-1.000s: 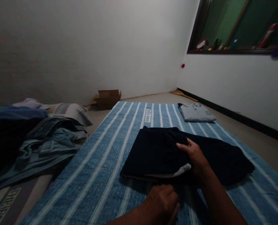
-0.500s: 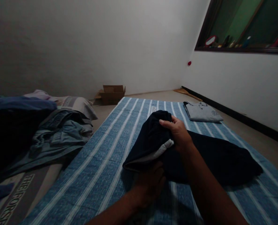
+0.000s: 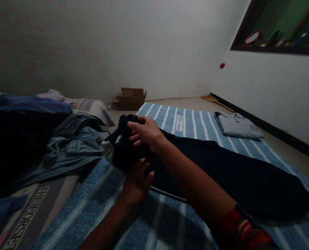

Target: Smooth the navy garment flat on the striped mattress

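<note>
A pair of dark navy trousers lies stretched out lengthwise, with a pale piping line along the near edge. Bunched up at the left is its gathered end, where white lining or trim shows. My right hand reaches across from the right and grips the top of this gathered end between thumb and fingers. Just below, my left hand rests against the lower side of the cloth, thumb and fingers apart. Its fingertips partly disappear against the dark fabric.
Underneath is a blue bed sheet with white stripes. A folded grey polo shirt lies at the far right. Jeans and other clothes are heaped at the left. An open cardboard box stands by the wall.
The gathered end of the trousers has moved left, and the rest now lies out longer. Both hands have shifted left with it. My left hand has come out from under the cloth and opened.
</note>
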Tool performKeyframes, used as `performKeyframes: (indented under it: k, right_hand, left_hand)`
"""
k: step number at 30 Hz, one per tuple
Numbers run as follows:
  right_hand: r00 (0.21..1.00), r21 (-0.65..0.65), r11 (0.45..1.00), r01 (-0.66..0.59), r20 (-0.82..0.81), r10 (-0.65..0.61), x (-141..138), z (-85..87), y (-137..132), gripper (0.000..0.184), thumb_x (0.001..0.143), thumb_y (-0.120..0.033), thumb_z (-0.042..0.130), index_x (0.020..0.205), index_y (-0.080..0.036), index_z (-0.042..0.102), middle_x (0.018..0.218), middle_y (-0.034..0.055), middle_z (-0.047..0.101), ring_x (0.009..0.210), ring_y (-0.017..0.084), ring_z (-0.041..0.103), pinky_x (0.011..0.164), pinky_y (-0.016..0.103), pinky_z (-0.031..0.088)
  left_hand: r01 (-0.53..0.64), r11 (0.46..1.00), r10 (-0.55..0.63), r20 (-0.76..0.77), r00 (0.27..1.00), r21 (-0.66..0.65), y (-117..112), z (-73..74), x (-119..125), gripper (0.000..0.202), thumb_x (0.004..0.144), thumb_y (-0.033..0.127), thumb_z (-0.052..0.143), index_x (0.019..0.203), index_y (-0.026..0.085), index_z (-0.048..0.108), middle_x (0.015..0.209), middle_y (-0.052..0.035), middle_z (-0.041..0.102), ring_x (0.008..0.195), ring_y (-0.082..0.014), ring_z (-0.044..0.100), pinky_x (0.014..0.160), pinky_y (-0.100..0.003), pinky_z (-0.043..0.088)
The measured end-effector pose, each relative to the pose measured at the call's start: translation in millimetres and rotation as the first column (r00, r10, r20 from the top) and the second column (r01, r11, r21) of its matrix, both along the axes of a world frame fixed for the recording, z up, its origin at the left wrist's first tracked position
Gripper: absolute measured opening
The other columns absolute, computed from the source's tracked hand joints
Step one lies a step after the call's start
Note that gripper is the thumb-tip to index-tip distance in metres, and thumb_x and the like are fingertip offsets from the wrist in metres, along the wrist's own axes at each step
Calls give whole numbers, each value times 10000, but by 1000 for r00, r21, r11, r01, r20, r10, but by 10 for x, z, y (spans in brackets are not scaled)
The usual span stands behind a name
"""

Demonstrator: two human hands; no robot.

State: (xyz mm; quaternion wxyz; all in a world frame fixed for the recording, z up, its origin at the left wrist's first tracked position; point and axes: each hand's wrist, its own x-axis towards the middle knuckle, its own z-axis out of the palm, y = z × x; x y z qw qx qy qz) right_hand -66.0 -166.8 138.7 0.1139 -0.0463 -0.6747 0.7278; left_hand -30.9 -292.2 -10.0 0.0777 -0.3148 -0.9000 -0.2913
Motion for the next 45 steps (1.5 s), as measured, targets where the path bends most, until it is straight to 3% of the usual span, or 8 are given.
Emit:
performKeyframes:
  k: [2, 8, 12, 17, 20, 30, 38, 45]
  right_hand:
    - [994, 127, 990, -61, 100, 49, 14, -137, 20, 398, 811, -375, 600, 1131, -162, 497, 702, -12, 571, 511, 131, 561, 446, 254, 438]
    - [985, 390, 915, -101, 170, 37, 502, -498, 502, 150, 796, -295, 612, 837, -151, 623, 670, -5, 577, 556, 102, 537, 519, 222, 371]
    - [965, 732, 652, -196, 262, -4, 1047, -657, 701, 138, 797, -274, 621, 884, -168, 637, 675, -17, 592, 601, 105, 524, 554, 223, 343]
    - [941, 905, 258, -338, 318, 115, 1660, -870, 679, 84, 811, -262, 617, 832, -181, 616, 838, 16, 633, 744, 138, 547, 611, 240, 351]
    - [948, 944, 106, -314, 306, 84, 1866, -1015, 645, 31, 824, -177, 579, 802, -183, 601, 864, 20, 624, 785, 156, 535, 634, 255, 362]
    - [987, 987, 22, -157, 156, 27, 2063, -1190, 656, 222, 783, -6, 530, 871, -200, 592, 869, 14, 600, 766, 143, 532, 604, 252, 374]
    - [992, 988, -128, -86, 73, -99, 2047, -1310, 580, 246, 741, -15, 569, 917, -186, 587, 855, 48, 611, 744, 197, 531, 546, 293, 361]
    - [989, 986, -155, 65, -84, -120, 2065, -1427, 637, 197, 745, 2, 553, 785, -191, 550, 744, 39, 563, 677, 179, 491, 530, 286, 322]
  left_hand:
    - [-11, 999, 12, 26, 1000, -53, -72, -3, -66, 393, 833, 400, 496, 1064, 117, 642, 1265, -167, 577, 1183, -293, 537, 984, -449, 459]
    - [55, 975, -43, 59, 997, -214, -86, 172, -105, 347, 838, 306, 487, 1048, 84, 649, 1248, -189, 581, 1164, -308, 533, 978, -451, 450]
    - [121, 961, -117, 31, 993, -249, -51, 227, -96, 325, 812, 296, 536, 1051, 106, 649, 1238, -179, 593, 1156, -315, 536, 963, -458, 460]
    - [297, 908, -288, 77, 955, -294, -124, 257, -67, 302, 745, 216, 619, 1031, 124, 651, 1266, -174, 577, 1203, -305, 510, 981, -430, 460]
    - [369, 874, -369, 63, 927, -315, -183, 253, -53, 274, 731, 141, 612, 1002, 147, 649, 1257, -153, 587, 1181, -283, 532, 978, -421, 466]
    - [413, 840, -472, -99, 876, -351, -198, 188, -81, 218, 797, 87, 524, 963, 175, 635, 1127, -110, 639, 1056, -236, 594, 882, -367, 513]
    - [343, 796, -477, -168, 863, -498, -96, 258, 36, 318, 792, -18, 437, 982, 147, 630, 1114, -127, 637, 1032, -260, 593, 773, -375, 502]
    - [274, 844, -436, -293, 851, -460, -29, 132, 8, 271, 810, -4, 431, 899, 152, 634, 1061, -124, 643, 968, -256, 585, 755, -368, 469]
